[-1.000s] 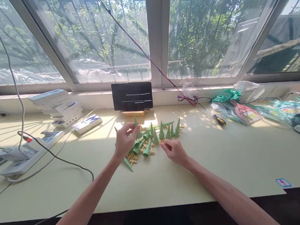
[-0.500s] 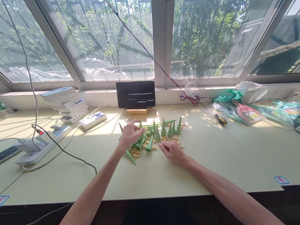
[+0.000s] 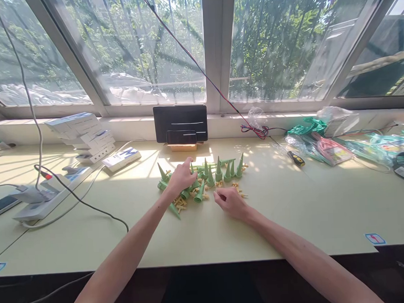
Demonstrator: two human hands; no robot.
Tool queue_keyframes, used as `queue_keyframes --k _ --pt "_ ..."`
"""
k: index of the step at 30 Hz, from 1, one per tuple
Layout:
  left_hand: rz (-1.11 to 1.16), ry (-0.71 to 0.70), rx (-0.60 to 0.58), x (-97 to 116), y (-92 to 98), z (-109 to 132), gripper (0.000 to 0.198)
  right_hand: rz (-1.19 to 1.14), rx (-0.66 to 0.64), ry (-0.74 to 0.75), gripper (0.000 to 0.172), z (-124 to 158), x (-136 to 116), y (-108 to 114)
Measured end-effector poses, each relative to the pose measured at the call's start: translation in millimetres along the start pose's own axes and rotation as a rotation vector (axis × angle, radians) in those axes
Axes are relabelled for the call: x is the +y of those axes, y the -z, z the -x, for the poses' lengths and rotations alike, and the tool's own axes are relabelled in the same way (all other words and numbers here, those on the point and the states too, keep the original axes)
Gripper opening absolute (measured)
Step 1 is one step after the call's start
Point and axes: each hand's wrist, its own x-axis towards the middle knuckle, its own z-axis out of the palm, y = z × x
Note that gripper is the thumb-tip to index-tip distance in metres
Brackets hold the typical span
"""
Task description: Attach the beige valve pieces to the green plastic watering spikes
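Several green pointed cones, watering spikes by their look, stand or lie in a cluster on the table; one upright green spike [image 3: 218,171] is in the middle of the back row. My left hand [image 3: 182,178] is over the left part of the cluster, index finger and thumb apart, with a spike tip beside them; whether they touch it is unclear. My right hand [image 3: 231,202] rests on the table in front, fingers curled together, their inside hidden. Small yellow T-shaped pieces [image 3: 180,205] lie among the spikes. One green spike [image 3: 199,192] lies tilted between my hands.
A black tablet [image 3: 180,121] leans at the back. White boxes [image 3: 87,138] are stacked at the left, near a power strip [image 3: 50,207] with a loose black cable [image 3: 90,205]. A screwdriver [image 3: 296,158] and plastic-wrapped bundles [image 3: 335,148] lie at the right.
My left hand has moved slightly right over the spikes. My right hand keeps its curled pose on the table. The view has shifted a little.
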Motion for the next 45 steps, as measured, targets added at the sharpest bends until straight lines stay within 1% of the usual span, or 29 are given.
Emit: queue_keyframes --k 7,9,12,14,21,26,29,31,33,35,37,39,42,45 --pt "0.019 0.103 0.074 -11 15.6 -14 0.051 0.001 0.019 0.004 0.039 0 -2 2" --pt "0.022 0.124 0.082 -14 19.9 -19 0.046 0.004 0.02 0.009 0.039 0 -2 2" --pt "0.022 0.153 0.071 -18 22.6 -24 0.029 0.013 0.019 0.015 0.039 0 -2 2" --pt "0.022 0.167 0.055 -20 21.1 -27 0.024 0.024 0.012 0.013 0.038 0 -2 2" --pt "0.0 0.157 -0.039 -30 8.1 -28 0.02 0.056 -0.009 0.025 0.038 0 -2 3" --pt "-0.042 0.1 -0.036 -31 6.2 -27 0.02 0.058 -0.025 0.032 0.039 1 -3 4" --pt "-0.066 0.071 -0.002 -24 12.5 -19 0.023 0.061 -0.03 0.031 0.039 1 -3 5" --pt "-0.079 0.049 0.03 -15 17.6 -7 0.027 0.059 -0.031 0.027 0.039 1 -3 6" --pt "-0.085 -0.032 0.041 -6 19.9 9 0.026 0.055 -0.031 0.022 0.039 1 -4 6" --pt "-0.054 -0.119 -0.03 2 17.2 26 0.027 0.055 -0.037 0.02 0.04 1 -5 6" --pt "-0.047 -0.178 -0.172 6 9.5 41 0.028 0.059 -0.045 0.022 0.04 1 -5 6" --pt "-0.063 -0.152 -0.26 6 -0.3 51 0.034 0.063 -0.05 0.023 0.04 1 -6 5" --pt "-0.103 -0.127 -0.312 2 -11.7 55 0.045 0.077 -0.051 0.016 0.04 1 -6 5" --pt "-0.096 -0.129 -0.331 1 -14.7 54 0.049 0.094 -0.052 0.011 0.04 0 -6 5"
